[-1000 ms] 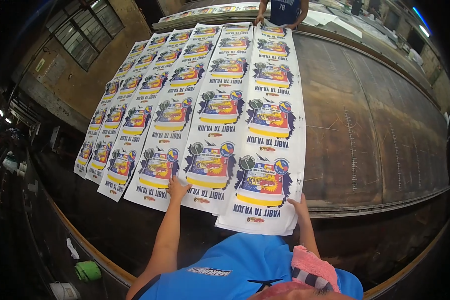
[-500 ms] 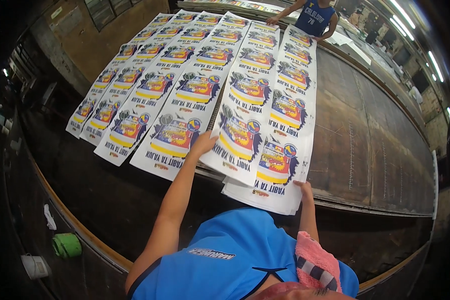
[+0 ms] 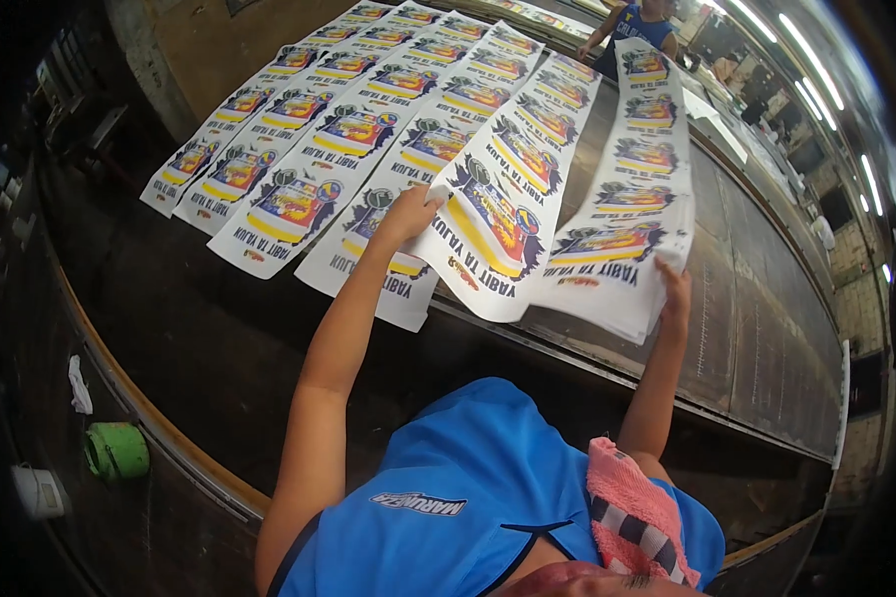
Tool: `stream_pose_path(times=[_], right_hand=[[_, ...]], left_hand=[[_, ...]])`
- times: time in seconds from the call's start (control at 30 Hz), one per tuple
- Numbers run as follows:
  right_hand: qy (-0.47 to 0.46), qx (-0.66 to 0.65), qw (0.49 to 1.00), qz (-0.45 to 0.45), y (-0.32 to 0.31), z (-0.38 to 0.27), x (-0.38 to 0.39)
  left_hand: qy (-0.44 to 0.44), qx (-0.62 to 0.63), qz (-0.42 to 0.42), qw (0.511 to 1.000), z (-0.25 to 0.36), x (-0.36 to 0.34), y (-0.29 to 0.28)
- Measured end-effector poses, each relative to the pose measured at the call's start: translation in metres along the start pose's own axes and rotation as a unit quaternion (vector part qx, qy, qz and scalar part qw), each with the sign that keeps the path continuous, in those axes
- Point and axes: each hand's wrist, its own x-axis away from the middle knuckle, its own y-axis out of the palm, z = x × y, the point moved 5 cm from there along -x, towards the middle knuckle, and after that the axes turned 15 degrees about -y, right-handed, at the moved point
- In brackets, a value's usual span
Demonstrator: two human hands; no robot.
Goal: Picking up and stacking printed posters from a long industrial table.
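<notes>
My left hand [image 3: 411, 214] is closed on the near left corner of a long white printed strip [image 3: 503, 224], whose near end is lifted and curved. To its right, my right hand [image 3: 674, 291] pinches the near right edge of a second long printed strip [image 3: 622, 224], raised and bowed above the table. Layered edges show at this strip's near end. Both strips carry a repeated red, yellow and blue print. A co-worker [image 3: 642, 22] stands at the far end, by the top of the right strip; whether their hands grip it is unclear.
Several more printed strips [image 3: 299, 199] lie side by side at the left, overhanging the table's near edge. The dark tabletop [image 3: 737, 279] stretches to the right. At lower left are a green container [image 3: 116, 451], a white container [image 3: 40, 493] and a white cloth [image 3: 80, 386].
Both hands have risen and moved forward, the right also further right. The near ends of the two strips have lifted, and a gap has opened between them. The far co-worker's arm has drawn back.
</notes>
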Motion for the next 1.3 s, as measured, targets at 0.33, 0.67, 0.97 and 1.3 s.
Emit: stream_pose_path(times=[0.33, 0.67, 0.97, 1.3], right_hand=[[-0.112, -0.066, 0.99, 0.059, 0.117, -0.146, -0.022], [0.133, -0.133, 0.982, -0.016, 0.255, 0.085, 0.107], [0.291, -0.055, 0.954, -0.05, 0.245, 0.192, 0.148], [0.3, 0.025, 0.953, 0.046, 0.248, 0.22, 0.176]], left_hand=[[-0.05, -0.038, -0.012, 0.998, -0.129, -0.002, -0.004], [-0.287, 0.335, -0.354, 0.825, -0.223, -0.01, 0.048], [-0.37, 0.315, -0.462, 0.742, -0.235, -0.049, 0.017], [0.094, 0.068, -0.26, 0.958, -0.09, -0.04, 0.007]])
